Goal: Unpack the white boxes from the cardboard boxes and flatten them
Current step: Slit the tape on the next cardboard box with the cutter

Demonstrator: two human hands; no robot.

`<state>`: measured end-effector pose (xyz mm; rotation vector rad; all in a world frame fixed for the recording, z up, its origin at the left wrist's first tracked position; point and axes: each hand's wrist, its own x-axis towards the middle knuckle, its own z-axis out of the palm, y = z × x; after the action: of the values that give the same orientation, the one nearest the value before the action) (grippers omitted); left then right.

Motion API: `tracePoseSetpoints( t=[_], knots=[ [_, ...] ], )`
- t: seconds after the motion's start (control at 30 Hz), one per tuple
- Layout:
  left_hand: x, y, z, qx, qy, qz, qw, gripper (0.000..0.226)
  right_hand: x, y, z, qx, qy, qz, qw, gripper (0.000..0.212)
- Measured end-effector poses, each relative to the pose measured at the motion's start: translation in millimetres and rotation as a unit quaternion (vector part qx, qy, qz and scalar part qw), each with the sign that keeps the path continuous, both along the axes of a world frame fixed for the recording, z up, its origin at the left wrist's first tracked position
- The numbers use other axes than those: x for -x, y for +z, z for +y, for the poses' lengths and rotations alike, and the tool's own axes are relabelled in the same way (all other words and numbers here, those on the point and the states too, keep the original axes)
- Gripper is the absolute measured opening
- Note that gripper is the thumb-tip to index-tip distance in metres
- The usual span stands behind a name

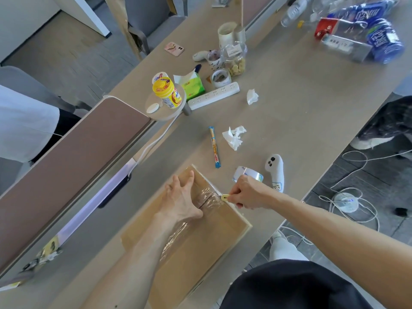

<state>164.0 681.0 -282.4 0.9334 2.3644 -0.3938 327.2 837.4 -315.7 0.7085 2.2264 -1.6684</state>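
Pressing my left hand (182, 197) flat on top of the cardboard box (200, 253), I have its fingers spread wide, with the thumb lying beside the centre seam. My right hand (247, 192) pinches a small yellow cutter (225, 197) between curled fingers and thumb, and its tip meets the box's right edge where the clear tape (207, 197) wraps over. Of my two hands, one is splayed open and the other is closed around the tool. The box lies closed and taped at the near end of the surface (301, 119), turned at an angle, its right corner near the surface's edge.

Just beyond my right hand sits a roll of clear tape (247, 173), and beside it a white controller (275, 170) bearing a handwritten label. Farther out lie a candy stick (215, 147) and a crumpled tissue (234, 136). Well beyond those are a white power strip (214, 95), a green tissue pack (192, 84) and a yellow-lidded jar (167, 91) standing on a small round stand.
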Motion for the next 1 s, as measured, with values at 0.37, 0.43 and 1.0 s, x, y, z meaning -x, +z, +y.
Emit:
tracePoseSetpoints(
  t=[0.37,0.43,1.0],
  knots=[
    [-0.6,-0.4,-3.4,-0.012,0.001,-0.002,1.000,0.125,-19.0,13.3,-0.1,-0.020,0.030,-0.053,0.998,0.042],
    [1.6,0.4,-4.2,-0.016,-0.002,-0.007,1.000,0.125,-22.6,17.0,4.9,-0.031,0.035,-0.073,0.996,0.044],
    [4.2,0.6,-19.7,-0.055,-0.018,-0.016,0.998,0.121,0.7,30.4,-16.5,-0.071,-0.063,-0.057,0.994,0.028]
  ],
)
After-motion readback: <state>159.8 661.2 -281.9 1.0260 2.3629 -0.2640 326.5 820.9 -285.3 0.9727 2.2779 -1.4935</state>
